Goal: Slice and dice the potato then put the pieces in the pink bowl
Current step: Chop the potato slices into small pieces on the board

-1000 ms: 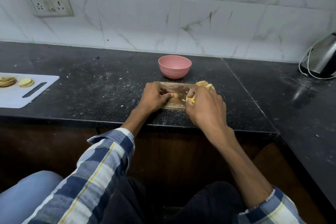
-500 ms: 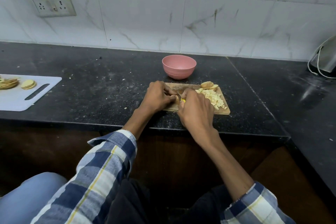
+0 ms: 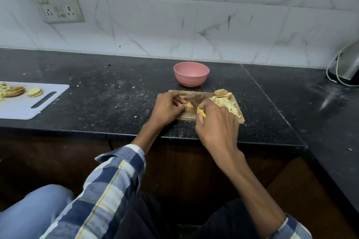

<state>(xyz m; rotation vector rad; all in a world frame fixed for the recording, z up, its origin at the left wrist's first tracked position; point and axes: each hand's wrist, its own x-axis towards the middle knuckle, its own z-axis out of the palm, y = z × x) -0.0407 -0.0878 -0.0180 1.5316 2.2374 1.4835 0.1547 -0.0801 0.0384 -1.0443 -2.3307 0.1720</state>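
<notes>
Near the middle of the frame a small wooden board (image 3: 202,96) lies on the black counter (image 3: 108,103). The left hand (image 3: 167,107) curls its fingers round a potato piece (image 3: 189,108) at the board's left end and holds it down. The right hand (image 3: 215,122) grips a knife (image 3: 200,110) by its yellow handle, the blade angled toward that piece. On the right half of the board sits a heap of diced potato (image 3: 227,105), with a few round slices (image 3: 222,93) at the far corner. The pink bowl (image 3: 191,76) stands just beyond the board, apart from it; no potato shows inside it.

At the left edge a white cutting board (image 3: 29,105) carries more potato slices (image 3: 35,92). In the upper left a wall socket plate (image 3: 58,5) sits on the marble tiles. At the right edge stands a metal appliance (image 3: 347,66) with a white cord. No brand, label or writing can be read anywhere.
</notes>
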